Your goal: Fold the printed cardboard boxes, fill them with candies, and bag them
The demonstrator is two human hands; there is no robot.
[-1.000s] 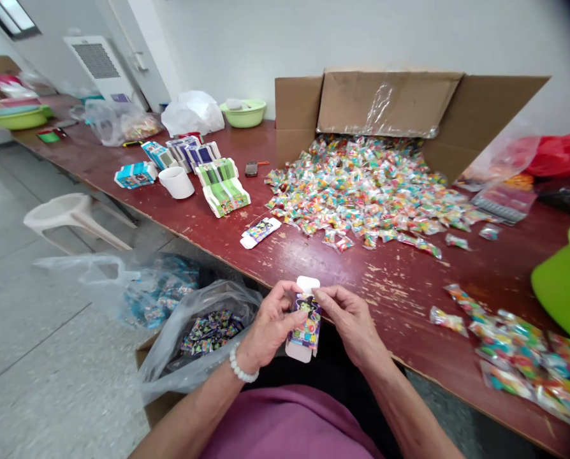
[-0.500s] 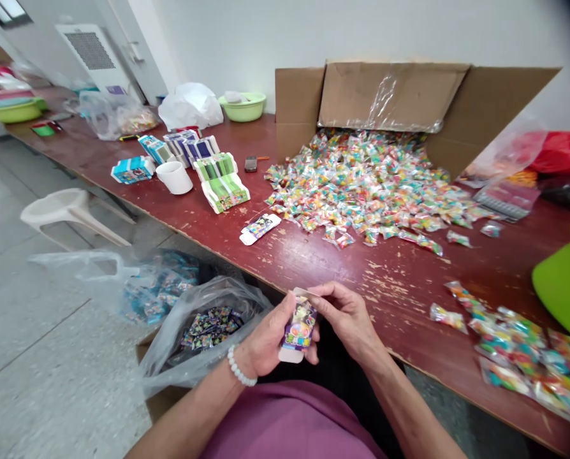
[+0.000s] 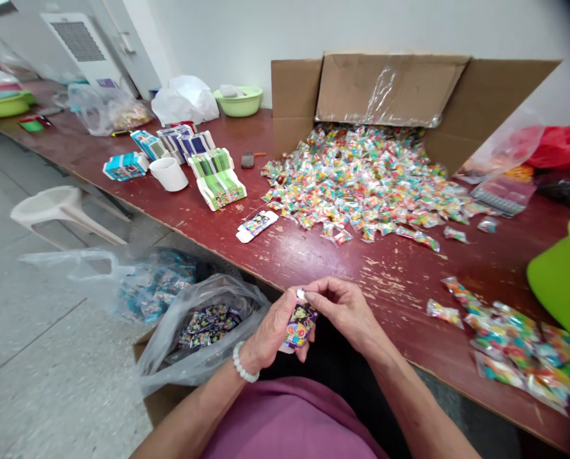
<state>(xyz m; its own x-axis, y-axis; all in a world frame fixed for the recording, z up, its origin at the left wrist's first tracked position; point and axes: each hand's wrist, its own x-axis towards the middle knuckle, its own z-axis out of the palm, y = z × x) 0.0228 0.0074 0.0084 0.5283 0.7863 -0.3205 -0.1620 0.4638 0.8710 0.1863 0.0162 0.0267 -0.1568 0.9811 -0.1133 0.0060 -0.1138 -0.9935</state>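
A small purple printed candy box (image 3: 300,324) is held in front of my body, just off the table's front edge. My left hand (image 3: 271,331) is wrapped round it from the left, fingers behind. My right hand (image 3: 340,309) pinches the white flap at its top end between thumb and fingers. A flat box of the same print (image 3: 257,226) lies on the table. Below to the left, a clear plastic bag (image 3: 160,357) in a carton holds many filled purple boxes or packets (image 3: 211,326), too small to tell which.
Wrapped candies (image 3: 366,185) spill from an open carton (image 3: 390,89) on the red table (image 3: 333,264). More candies (image 3: 509,344) lie near a green tub (image 3: 562,274). Stacked flat boxes (image 3: 218,178) and a white cup (image 3: 169,174) stand left. A stool (image 3: 50,207) is on the floor.
The top flap of the candy box has been bent over by my right thumb and fingers. The box has turned slightly in my left hand. The view has shifted a little.
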